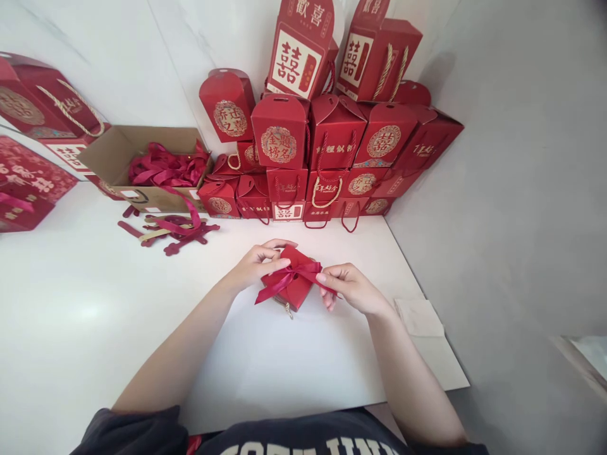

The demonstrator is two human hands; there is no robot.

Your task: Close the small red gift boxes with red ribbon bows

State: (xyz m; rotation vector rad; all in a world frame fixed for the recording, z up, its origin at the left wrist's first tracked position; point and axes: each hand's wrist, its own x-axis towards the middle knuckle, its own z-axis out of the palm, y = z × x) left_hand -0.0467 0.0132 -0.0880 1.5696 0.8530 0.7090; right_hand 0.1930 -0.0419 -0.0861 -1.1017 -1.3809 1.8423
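A small red gift box point(300, 297) stands on the white table in front of me, with a short piece of gold cord showing at its near side. A crimson ribbon point(270, 292) is tied in a bow across its top. My left hand point(260, 262) is closed at the box's far left, its thumb pressed on the bow and its fingers reaching behind. On the other side, my right hand point(348, 286) pinches the ribbon's right part between thumb and forefinger, with the other fingers curled below.
Red gift boxes point(279, 136) are stacked against the wall. A cardboard box point(177, 201) of crimson ribbon stands to their left, with loose dark red straps point(183, 239) before it. White paper point(419, 317) lies by the right table edge; more red boxes point(23, 208) are far left.
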